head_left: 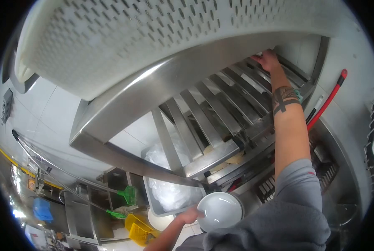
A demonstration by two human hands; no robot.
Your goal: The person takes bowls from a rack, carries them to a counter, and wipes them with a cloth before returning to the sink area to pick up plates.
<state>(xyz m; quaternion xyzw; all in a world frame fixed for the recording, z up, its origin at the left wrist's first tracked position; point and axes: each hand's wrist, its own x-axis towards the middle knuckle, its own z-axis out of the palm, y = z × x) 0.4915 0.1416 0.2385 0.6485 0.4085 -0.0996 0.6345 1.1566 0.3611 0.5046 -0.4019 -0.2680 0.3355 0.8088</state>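
At the bottom centre, my left hand (191,214) has its fingers closed on the edge of a white bowl (221,212), which sits close in front of my body. My right arm stretches up and away to the far right end of a slatted metal shelf (203,127). There my right hand (269,60) lies over the slats close under the steel frame rail (166,69), its visible fingers stretched out to the left. Part of those fingertips is hidden at the rail.
A large perforated white plastic crate (145,37) sits on top above the rail. A grey bin with clear plastic bags (170,194) stands below the shelf, beside a yellow bucket (139,229). Red-handled (331,96) and green-ended (129,194) poles lean nearby; a steel sink (77,205) stands at left.
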